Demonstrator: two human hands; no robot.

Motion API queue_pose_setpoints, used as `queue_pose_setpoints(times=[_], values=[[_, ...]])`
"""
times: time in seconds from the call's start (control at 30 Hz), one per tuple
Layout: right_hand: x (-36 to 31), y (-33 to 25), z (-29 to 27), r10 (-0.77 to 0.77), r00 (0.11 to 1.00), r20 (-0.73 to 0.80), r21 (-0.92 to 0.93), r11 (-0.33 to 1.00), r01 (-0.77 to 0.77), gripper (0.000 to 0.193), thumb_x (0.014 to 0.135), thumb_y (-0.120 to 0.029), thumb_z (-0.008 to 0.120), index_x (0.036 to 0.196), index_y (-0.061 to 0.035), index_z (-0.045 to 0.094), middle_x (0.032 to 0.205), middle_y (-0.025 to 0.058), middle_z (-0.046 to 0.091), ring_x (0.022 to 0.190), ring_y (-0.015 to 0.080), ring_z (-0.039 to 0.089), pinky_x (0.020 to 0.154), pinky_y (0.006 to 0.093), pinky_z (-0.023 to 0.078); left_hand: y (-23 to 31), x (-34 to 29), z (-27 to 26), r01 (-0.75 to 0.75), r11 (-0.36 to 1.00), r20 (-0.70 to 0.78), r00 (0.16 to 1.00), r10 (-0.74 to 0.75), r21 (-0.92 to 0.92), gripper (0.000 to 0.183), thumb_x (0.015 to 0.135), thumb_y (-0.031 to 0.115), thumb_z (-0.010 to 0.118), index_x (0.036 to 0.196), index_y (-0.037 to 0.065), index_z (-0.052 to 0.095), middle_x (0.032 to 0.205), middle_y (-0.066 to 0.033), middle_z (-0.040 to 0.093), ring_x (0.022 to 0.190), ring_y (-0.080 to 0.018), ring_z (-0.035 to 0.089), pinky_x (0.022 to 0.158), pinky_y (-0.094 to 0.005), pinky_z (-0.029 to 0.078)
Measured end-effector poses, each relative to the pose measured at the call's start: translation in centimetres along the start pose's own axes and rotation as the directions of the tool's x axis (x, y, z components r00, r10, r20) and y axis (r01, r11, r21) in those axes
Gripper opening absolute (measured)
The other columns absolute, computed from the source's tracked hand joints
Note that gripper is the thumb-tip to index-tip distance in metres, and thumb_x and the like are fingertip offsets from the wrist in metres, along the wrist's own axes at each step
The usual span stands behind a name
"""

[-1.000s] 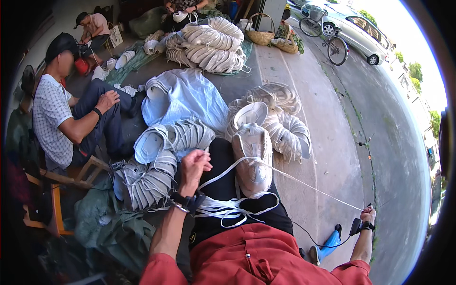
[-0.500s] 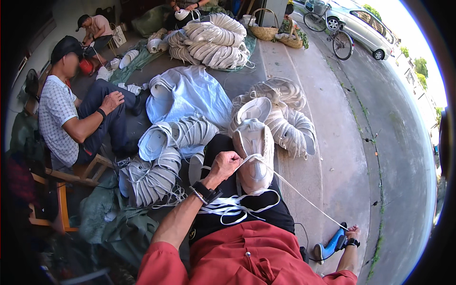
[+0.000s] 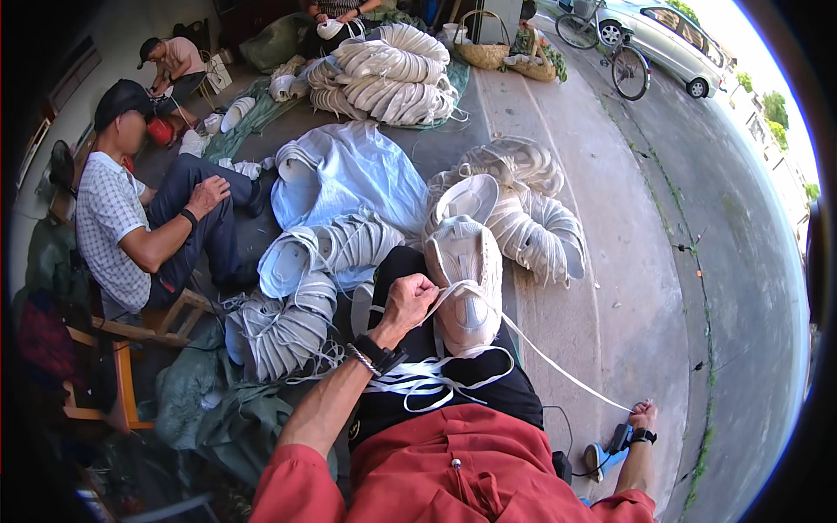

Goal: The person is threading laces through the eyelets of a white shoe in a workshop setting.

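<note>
Head view: a pale shoe (image 3: 466, 318) rests on the near person's black trousers (image 3: 501, 403), with stacked shoes (image 3: 545, 235) just beyond it on the pavement (image 3: 558, 327). The left hand (image 3: 408, 305) is at the shoe's left edge, its thumb and fingers pressed together, apparently pinching the white lace (image 3: 462, 286) that crosses the shoe's upper. From the shoe's right edge the same lace runs nearly straight out to the right hand (image 3: 643, 413), well apart at the lower right; its fingers are curled in around the lace, though at that size I cannot tell which ones grip it. The lacing looks partway along: the lace already lies across the upper and is drawn out to the right, while loose laces (image 3: 423, 376) lie slack below the shoe, toward the red shirt (image 3: 427, 458), and no finished bow shows. How many holes are threaded is too small to tell. More bundled shoes (image 3: 283, 336) lie left of the trousers, near a pale blue sheet (image 3: 366, 179), and a seated co-worker (image 3: 113, 231) rests a hand on one knee.
</note>
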State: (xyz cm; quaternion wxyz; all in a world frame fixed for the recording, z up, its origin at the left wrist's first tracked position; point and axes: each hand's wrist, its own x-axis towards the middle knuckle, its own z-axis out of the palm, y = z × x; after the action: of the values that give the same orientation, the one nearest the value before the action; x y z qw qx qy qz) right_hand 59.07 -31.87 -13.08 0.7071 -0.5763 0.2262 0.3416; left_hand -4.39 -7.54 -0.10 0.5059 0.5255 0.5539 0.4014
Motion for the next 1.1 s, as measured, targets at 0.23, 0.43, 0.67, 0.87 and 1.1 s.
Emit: queue_pose_setpoints(times=[0.23,0.43,0.67,0.87,1.1], values=[[-0.8,1.9,1.4,0.058,0.998,-0.019,-0.167,0.984,-0.061,0.019,0.087,-0.020,0.046,0.068,-0.0161,0.047,0.048,-0.0067,0.034,0.035,0.0063,0.025,0.031,0.0212,0.018,0.3,-0.3,0.8,-0.137,0.941,-0.068,0.984,0.165,0.310,0.013,0.078,0.013,0.061,0.072,0.001,0.058,0.060,-0.0120,0.061,0.054,-0.0225,0.062,0.050,-0.0334,0.046],[-9.3,7.2,12.1,0.147,0.923,0.355,-0.509,0.859,0.059,0.015,0.088,-0.022,0.050,0.079,-0.0102,0.052,0.048,-0.0070,0.034,0.035,0.0050,0.024,0.033,0.0205,0.017,3.0,-1.0,1.4,-0.238,0.697,0.016,0.951,0.309,0.677,0.010,0.079,0.012,0.055,0.074,0.003,0.053,0.065,-0.0197,0.060,0.064,-0.0380,0.060,0.057,-0.0464,0.047],[-26.6,16.7,26.5,0.427,0.271,0.862,-0.502,0.654,0.565,0.026,0.092,-0.023,0.049,0.085,-0.0006,0.060,0.054,-0.0059,0.039,0.044,0.0023,0.030,0.040,0.0199,0.021,5.4,-0.2,2.5,-0.359,0.441,0.229,0.919,0.320,0.823,0.007,0.077,0.010,0.052,0.076,0.003,0.052,0.062,-0.0215,0.058,0.061,-0.0380,0.060,0.056,-0.0474,0.047],[-32.4,22.1,30.6,0.481,0.199,0.854,-0.496,0.637,0.590,0.025,0.090,-0.023,0.053,0.080,-0.0019,0.064,0.059,-0.0050,0.049,0.049,0.0024,0.038,0.044,0.0175,0.028,5.4,-0.2,2.6,-0.312,0.474,0.198,0.941,0.275,0.824,0.008,0.077,0.010,0.051,0.076,0.002,0.051,0.062,-0.0218,0.058,0.061,-0.0391,0.060,0.055,-0.0490,0.046],[-31.1,22.8,30.9,0.489,0.303,0.818,-0.575,0.685,0.448,0.021,0.083,-0.018,0.058,0.072,-0.0016,0.065,0.059,-0.0006,0.055,0.047,0.0047,0.044,0.042,0.0201,0.031,4.7,-0.4,2.7,-0.291,0.549,0.128,0.940,0.316,0.783,0.011,0.081,0.012,0.050,0.076,0.003,0.050,0.060,-0.0216,0.056,0.060,-0.0406,0.057,0.054,-0.0501,0.043]])
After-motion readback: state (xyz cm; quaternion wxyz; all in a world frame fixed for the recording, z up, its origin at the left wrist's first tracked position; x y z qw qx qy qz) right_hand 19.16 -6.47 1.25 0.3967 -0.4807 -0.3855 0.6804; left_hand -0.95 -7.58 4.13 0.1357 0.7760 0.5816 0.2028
